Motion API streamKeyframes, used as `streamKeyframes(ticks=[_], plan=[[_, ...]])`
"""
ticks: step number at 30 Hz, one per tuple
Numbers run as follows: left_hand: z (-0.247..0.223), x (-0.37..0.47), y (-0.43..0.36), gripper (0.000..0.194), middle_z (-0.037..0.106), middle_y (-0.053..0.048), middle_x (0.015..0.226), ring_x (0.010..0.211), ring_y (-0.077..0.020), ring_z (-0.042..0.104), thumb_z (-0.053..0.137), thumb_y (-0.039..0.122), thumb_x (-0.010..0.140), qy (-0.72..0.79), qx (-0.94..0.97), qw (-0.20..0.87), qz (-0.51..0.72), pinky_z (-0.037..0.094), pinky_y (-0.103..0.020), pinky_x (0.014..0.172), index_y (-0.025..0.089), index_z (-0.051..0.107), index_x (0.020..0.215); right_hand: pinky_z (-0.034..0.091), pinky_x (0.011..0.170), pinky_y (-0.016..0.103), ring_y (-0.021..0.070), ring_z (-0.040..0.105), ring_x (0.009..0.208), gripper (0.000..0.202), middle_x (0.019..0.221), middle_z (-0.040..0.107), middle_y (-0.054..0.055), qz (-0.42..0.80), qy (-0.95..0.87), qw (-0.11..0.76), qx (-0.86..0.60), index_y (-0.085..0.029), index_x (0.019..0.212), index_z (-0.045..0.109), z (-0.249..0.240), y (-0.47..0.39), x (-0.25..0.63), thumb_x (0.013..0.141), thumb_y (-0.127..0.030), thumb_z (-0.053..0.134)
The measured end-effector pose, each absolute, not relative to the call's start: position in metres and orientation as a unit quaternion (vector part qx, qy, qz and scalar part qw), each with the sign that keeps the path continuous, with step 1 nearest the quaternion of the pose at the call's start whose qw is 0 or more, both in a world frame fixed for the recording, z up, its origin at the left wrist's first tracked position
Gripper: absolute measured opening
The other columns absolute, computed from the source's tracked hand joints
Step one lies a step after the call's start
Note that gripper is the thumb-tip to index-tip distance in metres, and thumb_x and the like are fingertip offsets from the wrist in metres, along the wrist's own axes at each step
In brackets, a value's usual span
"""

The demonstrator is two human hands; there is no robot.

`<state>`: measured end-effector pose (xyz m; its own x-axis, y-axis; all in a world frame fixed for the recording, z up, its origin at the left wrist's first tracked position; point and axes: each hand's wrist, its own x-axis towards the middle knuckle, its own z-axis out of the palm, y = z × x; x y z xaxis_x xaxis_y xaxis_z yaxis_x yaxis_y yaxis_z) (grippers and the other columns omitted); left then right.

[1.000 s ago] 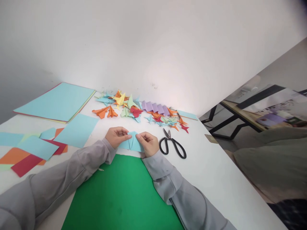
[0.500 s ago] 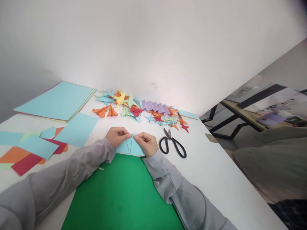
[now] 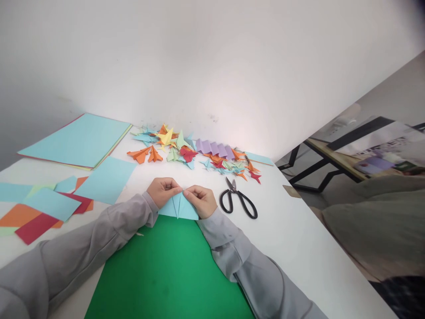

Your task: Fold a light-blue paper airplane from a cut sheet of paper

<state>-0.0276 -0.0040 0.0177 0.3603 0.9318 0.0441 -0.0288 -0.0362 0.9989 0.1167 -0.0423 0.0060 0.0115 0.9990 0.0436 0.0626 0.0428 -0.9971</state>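
A light blue folded paper (image 3: 178,209) is held at the far edge of the green mat (image 3: 175,270), with creases running down its middle. My left hand (image 3: 162,191) pinches its upper left side between thumb and fingers. On the upper right side, my right hand (image 3: 202,200) is closed on the same paper. Both sets of fingertips nearly meet at the top of the fold. The fingers hide part of the paper's upper edge. Black-handled scissors (image 3: 238,199) lie to the right of my right hand, blades pointing away and slightly parted.
Folded paper figures (image 3: 175,144) in several colours lie along the wall, beside a purple pleated strip (image 3: 215,149). Large sheets (image 3: 79,139) are stacked at the back left. Loose coloured pieces (image 3: 53,204) spread over the left side. Beyond the table's right edge stands a black-framed table (image 3: 327,159).
Both hands have moved slightly closer together at the top of the paper. Its near edge now sits a little lower over the green mat. The scissors stay put.
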Motion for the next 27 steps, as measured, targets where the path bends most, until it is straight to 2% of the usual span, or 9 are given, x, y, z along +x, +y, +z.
streamKeyframes(ticks=[4,7,14,18,24,27], plan=[[0.0173,-0.0281,-0.0038,0.024,0.056,0.002,0.049,0.048,-0.0074,0.045,0.067,0.035,0.054,0.397,0.580,0.576,0.417,0.034,-0.020,0.046,0.013,0.062,0.056,0.023,0.038,0.020,0.0059,0.033,0.039,0.028,0.042,0.047,-0.004,0.431,-0.514,0.522,-0.527,-0.015,0.058,0.062,0.0049,-0.0390,0.1194,0.058,-0.042,0.065],[0.0170,-0.0282,-0.0039,0.026,0.055,0.003,0.047,0.045,-0.0070,0.044,0.069,0.036,0.051,0.402,0.561,0.594,0.412,0.033,-0.020,0.044,0.012,0.062,0.058,0.024,0.040,0.020,0.0062,0.034,0.041,0.027,0.043,0.048,-0.004,0.415,-0.494,0.541,-0.540,-0.014,0.060,0.062,0.0029,-0.0374,0.1206,0.059,-0.041,0.065],[0.0188,-0.0279,-0.0036,0.025,0.049,0.005,0.039,0.039,-0.0048,0.036,0.070,0.035,0.048,0.406,0.562,0.598,0.403,0.026,-0.019,0.040,0.012,0.058,0.050,0.026,0.038,0.020,0.0063,0.035,0.040,0.029,0.043,0.048,-0.005,0.465,-0.478,0.538,-0.516,-0.015,0.061,0.061,0.0046,-0.0402,0.1192,0.058,-0.043,0.066],[0.0191,-0.0284,-0.0032,0.026,0.048,0.004,0.041,0.041,-0.0057,0.036,0.068,0.037,0.050,0.407,0.575,0.588,0.398,0.026,-0.020,0.041,0.012,0.059,0.052,0.022,0.037,0.020,0.0049,0.032,0.037,0.029,0.041,0.045,-0.006,0.462,-0.493,0.527,-0.516,-0.014,0.063,0.060,0.0030,-0.0397,0.1194,0.058,-0.043,0.067],[0.0190,-0.0298,-0.0006,0.034,0.036,0.006,0.037,0.042,-0.0055,0.030,0.061,0.042,0.059,0.424,0.587,0.553,0.412,0.024,-0.021,0.042,0.014,0.053,0.041,0.020,0.036,0.019,0.0045,0.029,0.037,0.032,0.039,0.041,-0.007,0.422,-0.495,0.538,-0.537,-0.015,0.060,0.059,0.0000,-0.0374,0.1194,0.056,-0.045,0.066],[0.0178,-0.0293,-0.0004,0.027,0.049,0.004,0.043,0.047,-0.0077,0.041,0.065,0.040,0.056,0.423,0.566,0.565,0.426,0.033,-0.021,0.047,0.014,0.061,0.049,0.022,0.037,0.020,0.0048,0.031,0.038,0.031,0.040,0.043,-0.006,0.420,-0.486,0.547,-0.537,-0.015,0.060,0.059,0.0014,-0.0378,0.1188,0.056,-0.045,0.066]])
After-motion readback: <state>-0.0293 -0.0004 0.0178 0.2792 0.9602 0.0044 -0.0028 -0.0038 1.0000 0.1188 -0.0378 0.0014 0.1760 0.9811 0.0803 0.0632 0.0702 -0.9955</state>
